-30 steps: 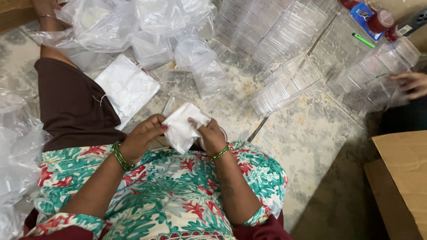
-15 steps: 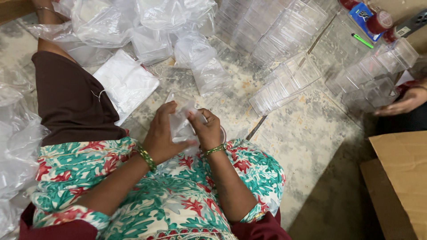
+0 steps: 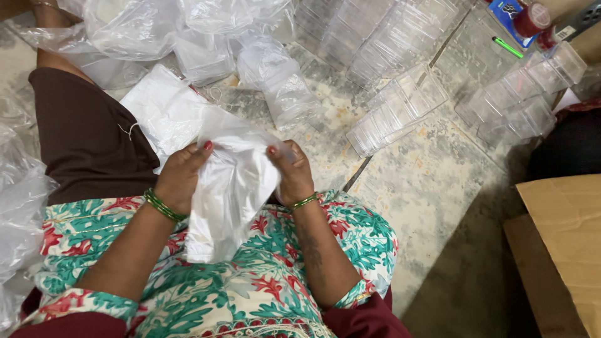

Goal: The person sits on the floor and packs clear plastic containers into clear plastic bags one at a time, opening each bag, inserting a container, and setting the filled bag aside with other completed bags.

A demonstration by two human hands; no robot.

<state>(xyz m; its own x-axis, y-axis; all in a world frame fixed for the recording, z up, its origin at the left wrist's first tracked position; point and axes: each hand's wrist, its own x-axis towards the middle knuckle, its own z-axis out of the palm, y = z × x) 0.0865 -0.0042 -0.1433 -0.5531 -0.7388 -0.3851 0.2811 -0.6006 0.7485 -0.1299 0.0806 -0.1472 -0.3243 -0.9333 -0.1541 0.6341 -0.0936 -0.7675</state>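
Note:
I hold a thin clear plastic bag [image 3: 231, 188] with white material inside, spread open over my lap. My left hand [image 3: 181, 178] grips its left upper edge, thumb and fingers pinched on the film. My right hand [image 3: 291, 175] grips the right upper edge. The bag hangs down between both hands onto my floral dress. Both wrists wear green bangles. A flat stack of white sheets in plastic [image 3: 163, 109] lies on the floor just beyond my left hand.
Crumpled clear bags [image 3: 206, 31] lie piled at the top left and along the left edge. Rows of stacked clear plastic boxes [image 3: 394, 109] lie on the stone floor ahead and to the right. A cardboard box [image 3: 563, 244] stands at the right. A green pen [image 3: 507, 47] lies far right.
The small folded white piece I held has given way to a larger plastic bag, now pulled open and hanging between my hands. The other person's hand at the right edge is gone from view.

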